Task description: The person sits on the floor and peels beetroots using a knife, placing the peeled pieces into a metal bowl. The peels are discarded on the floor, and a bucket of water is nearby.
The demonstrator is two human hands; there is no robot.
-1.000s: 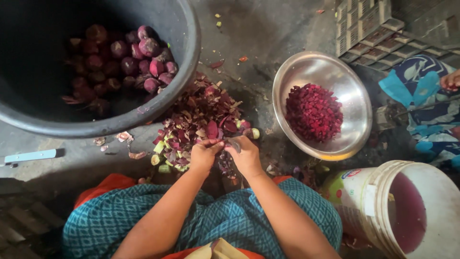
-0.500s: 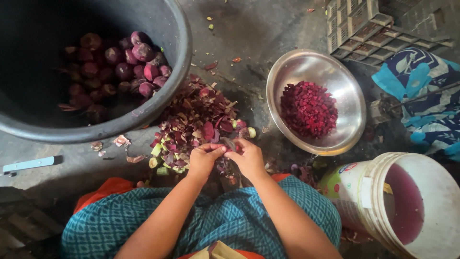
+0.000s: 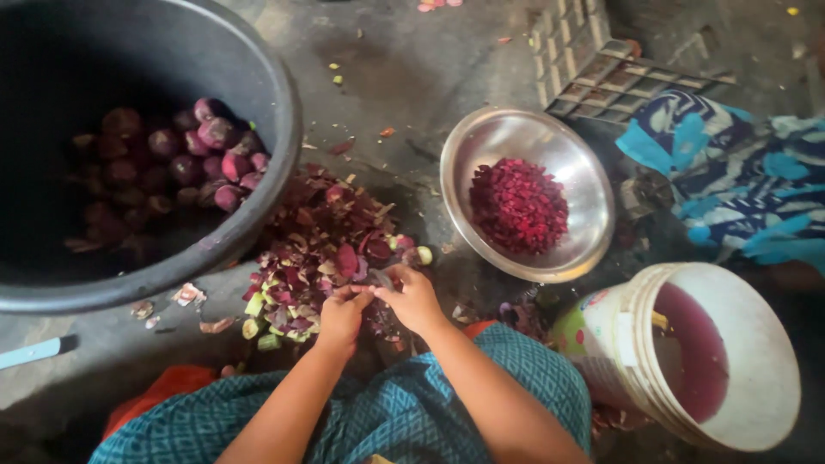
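From the head camera, the one view there is, the left hand and the right hand meet over the near edge of a heap of purple-red peelings and pale green stalk ends on the grey concrete floor. Both are closed together on a small dark piece pinched between their fingertips; what it is cannot be made out. Against the two earlier pictures the hands sit in much the same spot at the heap, fingers only slightly rearranged, so the work on that piece looks unfinished, a judgement only. The big black round tub of whole purple roots lies to the left, the round steel bowl of chopped red bits to the right, and a white plastic bucket with purple liquid nearer right.
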